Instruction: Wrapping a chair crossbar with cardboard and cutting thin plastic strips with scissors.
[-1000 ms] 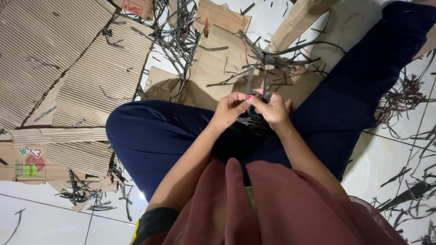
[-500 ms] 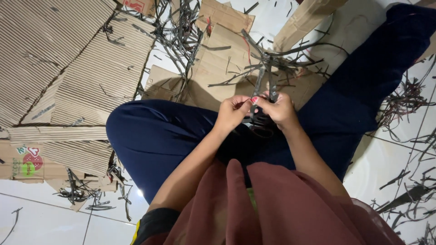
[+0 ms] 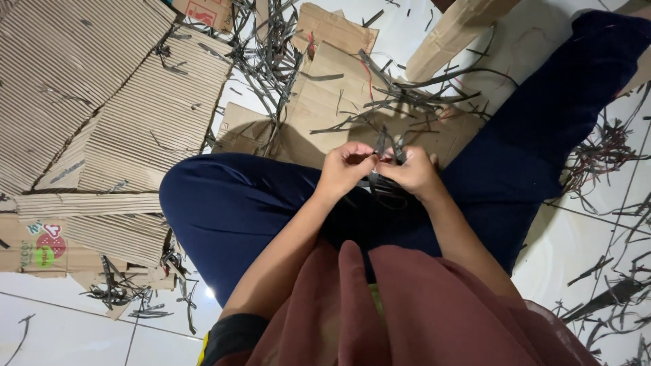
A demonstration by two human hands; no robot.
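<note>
Cardboard sheets and dark strips litter white tiled floor.

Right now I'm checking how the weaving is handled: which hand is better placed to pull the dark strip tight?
Probably the left hand: its fingertips pinch the strip's end, while the right hand cups the dark strip bundle.

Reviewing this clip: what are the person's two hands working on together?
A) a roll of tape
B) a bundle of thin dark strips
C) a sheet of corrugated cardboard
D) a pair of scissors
B: the left hand and the right hand meet over the lap, both pinching a bundle of thin dark strips; the corrugated cardboard lies untouched on the floor.
</note>
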